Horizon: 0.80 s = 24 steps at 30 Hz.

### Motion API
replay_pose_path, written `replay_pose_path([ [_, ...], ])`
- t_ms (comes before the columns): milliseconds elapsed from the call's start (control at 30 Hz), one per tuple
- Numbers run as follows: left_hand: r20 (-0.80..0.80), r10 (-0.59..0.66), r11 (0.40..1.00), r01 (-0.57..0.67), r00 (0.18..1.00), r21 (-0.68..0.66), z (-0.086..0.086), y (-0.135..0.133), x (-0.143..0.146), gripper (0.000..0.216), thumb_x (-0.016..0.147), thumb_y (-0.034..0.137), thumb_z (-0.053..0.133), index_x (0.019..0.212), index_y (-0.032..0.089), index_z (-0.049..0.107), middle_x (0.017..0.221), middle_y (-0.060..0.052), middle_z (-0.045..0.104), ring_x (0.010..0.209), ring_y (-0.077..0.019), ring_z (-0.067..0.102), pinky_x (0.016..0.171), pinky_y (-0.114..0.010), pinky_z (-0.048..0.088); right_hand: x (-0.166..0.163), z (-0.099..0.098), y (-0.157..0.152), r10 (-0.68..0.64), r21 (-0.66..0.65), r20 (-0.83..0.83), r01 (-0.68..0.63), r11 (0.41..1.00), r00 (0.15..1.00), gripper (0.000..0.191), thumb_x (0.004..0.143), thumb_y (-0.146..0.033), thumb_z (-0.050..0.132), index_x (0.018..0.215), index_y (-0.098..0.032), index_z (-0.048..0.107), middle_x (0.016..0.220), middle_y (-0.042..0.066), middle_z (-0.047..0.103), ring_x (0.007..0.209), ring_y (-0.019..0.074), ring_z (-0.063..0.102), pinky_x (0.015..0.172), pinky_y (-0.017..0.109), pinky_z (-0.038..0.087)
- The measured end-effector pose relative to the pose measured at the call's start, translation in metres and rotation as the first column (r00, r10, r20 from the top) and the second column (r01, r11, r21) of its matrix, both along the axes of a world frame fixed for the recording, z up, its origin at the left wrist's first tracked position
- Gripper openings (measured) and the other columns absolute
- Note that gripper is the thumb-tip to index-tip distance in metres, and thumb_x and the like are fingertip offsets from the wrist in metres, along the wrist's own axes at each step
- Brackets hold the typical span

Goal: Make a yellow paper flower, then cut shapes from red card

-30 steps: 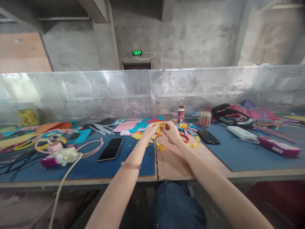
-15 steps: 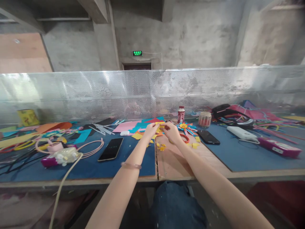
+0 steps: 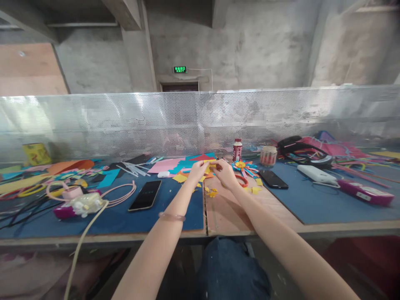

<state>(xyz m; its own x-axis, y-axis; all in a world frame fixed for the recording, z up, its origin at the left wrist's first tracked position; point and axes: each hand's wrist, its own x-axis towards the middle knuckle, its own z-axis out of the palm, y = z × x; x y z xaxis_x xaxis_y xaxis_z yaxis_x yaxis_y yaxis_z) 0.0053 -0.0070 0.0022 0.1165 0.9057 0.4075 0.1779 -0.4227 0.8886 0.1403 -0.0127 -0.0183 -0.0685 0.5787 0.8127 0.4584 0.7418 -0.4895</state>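
Note:
My left hand (image 3: 198, 170) and my right hand (image 3: 225, 172) meet above the far middle of the workbench, both pinched on a small yellow paper piece (image 3: 210, 165) held between them. Yellow paper scraps (image 3: 212, 192) lie on the brown board (image 3: 228, 212) just below the hands. A colourful paper flower (image 3: 243, 166) and orange-handled scissors (image 3: 241, 179) lie right beside my right hand. A pink bracelet sits on my left wrist.
A black phone (image 3: 145, 195) lies on the blue mat (image 3: 118, 216) to the left, another phone (image 3: 273, 179) to the right. A small red-capped bottle (image 3: 237, 150), a tape roll (image 3: 268, 156), coloured paper sheets (image 3: 175, 165), cords and a perforated metal screen (image 3: 200, 121) line the back.
Almost nothing has moved. My fingers shifted slightly on the yellow paper piece; both arms stay in the same place.

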Motion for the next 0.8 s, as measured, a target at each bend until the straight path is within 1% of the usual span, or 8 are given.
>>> replay_pose_path([
  [67,0.016,0.0,1.0,0.0,1.0,0.002,-0.0004,-0.0001,-0.0001,0.024,0.073,0.038,0.052,0.074,0.016,0.06,0.072,-0.003,0.055,0.069,-0.0135,0.054,0.053,-0.023,0.05,0.0005,0.0001,0.0006,0.002,0.004,0.015,-0.002,1.0,1.0,0.021,0.072,-0.018,0.053,0.089,-0.02,0.064,0.079,0.002,0.06,0.071,0.0153,0.052,0.064,0.027,0.042],
  [133,0.017,-0.009,1.0,0.009,1.0,0.008,-0.0008,0.0001,-0.0004,0.024,0.073,0.039,0.052,0.074,0.016,0.06,0.07,-0.002,0.054,0.069,-0.0137,0.054,0.054,-0.023,0.051,0.0009,0.0001,0.001,0.0,0.006,0.019,0.0,1.0,1.0,0.02,0.072,-0.018,0.053,0.088,-0.021,0.065,0.078,0.002,0.06,0.07,0.0151,0.052,0.065,0.027,0.042],
  [267,0.002,-0.006,1.0,0.006,1.0,0.019,-0.0009,0.0008,-0.0014,0.025,0.073,0.04,0.053,0.069,0.015,0.057,0.062,0.0,0.048,0.062,-0.0117,0.051,0.053,-0.025,0.051,0.0007,0.0001,-0.0002,-0.003,0.018,0.029,0.003,1.0,1.0,0.019,0.075,-0.019,0.052,0.087,-0.021,0.067,0.076,0.002,0.058,0.07,0.0151,0.052,0.065,0.027,0.041],
  [400,-0.003,-0.005,1.0,0.005,1.0,0.026,0.0,0.0009,-0.0017,0.027,0.073,0.04,0.053,0.064,0.015,0.053,0.058,0.002,0.042,0.057,-0.0101,0.048,0.052,-0.025,0.051,0.0004,-0.0008,-0.0011,0.024,0.02,0.013,-0.024,1.0,1.0,0.019,0.077,-0.02,0.052,0.088,-0.021,0.067,0.078,0.003,0.059,0.072,0.0153,0.053,0.066,0.026,0.041],
  [567,-0.017,0.017,0.999,-0.016,1.0,0.029,0.0004,0.0005,-0.0012,0.029,0.073,0.042,0.052,0.061,0.015,0.05,0.053,0.004,0.035,0.052,-0.0092,0.045,0.051,-0.025,0.05,0.001,-0.0015,0.0009,0.034,0.04,-0.008,-0.034,0.999,0.999,0.015,0.077,-0.021,0.054,0.081,-0.02,0.068,0.078,0.003,0.059,0.07,0.0151,0.053,0.064,0.026,0.042],
  [700,-0.029,0.025,0.998,-0.023,0.999,0.052,-0.0003,0.0015,-0.0009,0.028,0.073,0.042,0.051,0.064,0.015,0.052,0.055,0.003,0.039,0.053,-0.0096,0.046,0.049,-0.022,0.048,0.0005,-0.001,0.0012,0.025,0.051,-0.016,-0.024,0.998,1.0,0.014,0.077,-0.02,0.054,0.078,-0.021,0.068,0.076,0.002,0.057,0.069,0.0147,0.052,0.062,0.027,0.042],
  [800,-0.051,0.052,0.993,-0.046,0.997,0.108,-0.0009,0.0022,-0.0006,0.028,0.074,0.041,0.051,0.062,0.016,0.05,0.056,0.002,0.042,0.053,-0.0097,0.047,0.048,-0.021,0.047,0.0002,-0.0012,0.0014,0.028,0.058,-0.042,-0.026,0.998,0.999,0.013,0.076,-0.02,0.054,0.077,-0.02,0.068,0.077,0.003,0.053,0.069,0.0143,0.052,0.062,0.027,0.043],
])
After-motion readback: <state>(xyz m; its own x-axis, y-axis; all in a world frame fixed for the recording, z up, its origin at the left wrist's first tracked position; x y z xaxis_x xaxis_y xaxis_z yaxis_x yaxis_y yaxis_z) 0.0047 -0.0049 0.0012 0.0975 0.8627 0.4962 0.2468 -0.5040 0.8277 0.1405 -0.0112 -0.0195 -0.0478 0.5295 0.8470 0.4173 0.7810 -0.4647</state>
